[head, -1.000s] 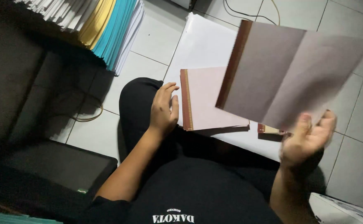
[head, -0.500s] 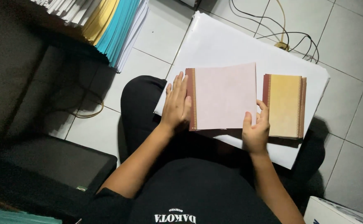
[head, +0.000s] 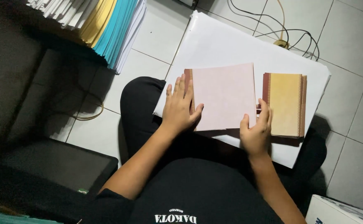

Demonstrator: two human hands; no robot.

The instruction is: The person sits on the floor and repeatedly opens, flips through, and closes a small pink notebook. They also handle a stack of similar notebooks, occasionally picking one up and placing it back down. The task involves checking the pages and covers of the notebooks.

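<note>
Left hand (head: pixel 179 108) lies flat, fingers spread, on the pink square booklet (head: pixel 225 96) with its brown spine; right hand (head: pixel 257 130) pinches its lower right corner, beside the yellow booklet (head: pixel 286 103) on the white board (head: pixel 231 45).

The left hand (head: pixel 179 108) is lying flat, fingers spread, on the left edge of the pink square paper stack (head: pixel 225 96); the right hand (head: pixel 256 129) is gripping its lower right corner, thumb on top.
</note>
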